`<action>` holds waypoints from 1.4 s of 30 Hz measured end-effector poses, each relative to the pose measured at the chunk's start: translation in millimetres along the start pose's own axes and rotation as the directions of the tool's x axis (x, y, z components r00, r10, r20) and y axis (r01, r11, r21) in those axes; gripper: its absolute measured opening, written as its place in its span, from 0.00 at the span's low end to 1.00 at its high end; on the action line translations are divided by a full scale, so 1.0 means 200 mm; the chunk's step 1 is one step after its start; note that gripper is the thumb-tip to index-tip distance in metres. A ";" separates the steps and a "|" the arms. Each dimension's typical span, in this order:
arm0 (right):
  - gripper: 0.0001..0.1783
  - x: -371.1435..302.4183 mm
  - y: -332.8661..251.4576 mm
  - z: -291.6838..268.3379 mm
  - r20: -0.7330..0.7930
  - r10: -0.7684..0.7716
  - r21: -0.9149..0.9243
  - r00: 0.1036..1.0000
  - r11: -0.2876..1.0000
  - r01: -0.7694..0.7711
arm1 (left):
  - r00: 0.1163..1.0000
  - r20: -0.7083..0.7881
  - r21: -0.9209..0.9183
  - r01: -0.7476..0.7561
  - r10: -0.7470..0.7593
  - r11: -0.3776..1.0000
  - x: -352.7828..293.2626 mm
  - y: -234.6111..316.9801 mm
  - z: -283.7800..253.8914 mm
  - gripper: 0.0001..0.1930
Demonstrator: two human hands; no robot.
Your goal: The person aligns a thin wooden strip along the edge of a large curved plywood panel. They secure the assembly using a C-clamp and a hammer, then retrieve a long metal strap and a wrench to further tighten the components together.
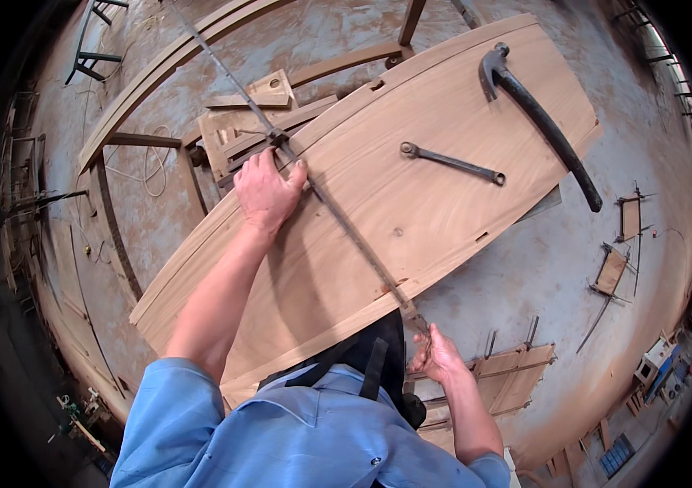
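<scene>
A long metal bar clamp [354,237] lies across a pale wooden panel [411,220] in front of me. At the panel's far edge my left hand [269,189] is closed round the clamp beside its far jaw, fingertips partly hidden. My right hand [437,355] grips the clamp's near end, just off the panel's near edge; its fingers are curled and partly blurred. To the right on the panel lie a double-ended wrench [452,163] and a claw hammer [543,122]. The hammer's black handle reaches past the panel's edge.
Beyond the panel stands a wooden frame [144,140], with wood offcuts [248,101] near it. Small clamped wooden pieces [609,271] lie on the floor at right. Another clamped panel [517,378] is low beside my right arm. A metal stand [90,57] is at far left.
</scene>
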State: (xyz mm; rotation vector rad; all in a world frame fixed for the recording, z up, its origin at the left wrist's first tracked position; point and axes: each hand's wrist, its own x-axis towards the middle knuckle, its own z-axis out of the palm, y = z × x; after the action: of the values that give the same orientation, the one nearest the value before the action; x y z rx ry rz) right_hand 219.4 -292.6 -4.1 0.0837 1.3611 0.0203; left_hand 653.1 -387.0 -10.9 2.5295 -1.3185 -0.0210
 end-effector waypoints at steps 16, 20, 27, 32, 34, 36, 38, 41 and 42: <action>0.15 -0.21 0.21 0.11 0.488 -0.848 -0.870 0.205 -0.455 0.190 | 0.999 -0.009 0.110 -0.033 0.034 0.993 0.01 -0.02 0.05 0.33; 0.14 -0.18 0.20 0.09 0.550 -0.807 -0.817 0.216 -0.467 0.337 | 0.999 -0.024 0.101 -0.020 0.022 0.995 0.01 -0.03 0.05 0.34; 0.11 -0.16 0.16 0.04 0.609 -0.777 -0.767 0.162 -0.523 0.373 | 1.000 0.009 0.116 -0.014 0.013 0.993 0.02 -0.02 0.05 0.32; 0.08 -0.18 0.10 -0.03 0.541 -0.812 -0.719 0.219 -0.312 0.621 | 0.999 -0.028 0.062 -0.029 0.031 0.998 0.01 -0.01 0.03 0.32; 0.07 -0.16 0.10 -0.03 0.496 -0.845 -0.700 0.201 -0.252 0.668 | 0.999 -0.029 0.048 -0.023 0.024 0.999 0.01 -0.01 0.03 0.33; 0.06 -0.13 0.12 -0.03 0.443 -0.878 -0.696 0.184 -0.207 0.687 | 0.998 -0.053 0.026 -0.033 0.034 0.999 0.01 -0.01 0.03 0.34; 0.03 -0.11 0.15 -0.04 0.412 -0.902 -0.675 0.129 -0.207 0.708 | 1.000 -0.026 0.022 -0.012 0.013 1.000 0.00 -0.01 0.03 0.34; 0.07 -0.08 0.15 -0.08 0.214 -0.905 -0.619 0.368 0.166 0.768 | 1.000 -0.021 0.023 -0.008 0.008 1.000 0.00 -0.01 0.03 0.34; 0.09 -0.08 0.13 -0.10 0.132 -0.856 -0.565 0.500 0.349 0.747 | 1.000 -0.025 0.020 -0.011 0.012 1.000 0.00 -0.01 0.03 0.34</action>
State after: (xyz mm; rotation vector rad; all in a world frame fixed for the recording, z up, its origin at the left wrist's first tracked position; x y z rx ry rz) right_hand 196.6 -266.0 9.6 -1.1719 1.4019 -0.4368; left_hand 654.3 -387.9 -16.6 2.5296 -1.3299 0.0267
